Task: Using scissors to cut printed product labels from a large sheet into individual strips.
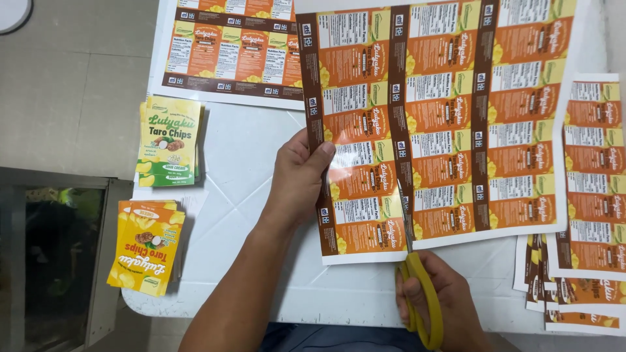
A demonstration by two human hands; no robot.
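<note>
My left hand (297, 179) pinches the left edge of a large glossy sheet (450, 117) printed with rows of orange and brown snack labels. My right hand (447, 293) grips yellow-handled scissors (417, 287) at the sheet's bottom edge. The blades point away from me and sit inside a cut running up a brown strip between two label columns. The column left of the cut has partly separated from the rest of the sheet.
A white table (241, 163) carries another printed sheet (235, 49) at the back, cut label strips (590, 195) stacked at the right, a pile of green pouches (168, 140) and a pile of orange pouches (147, 246) at the left. Beyond the table's left edge lies tiled floor.
</note>
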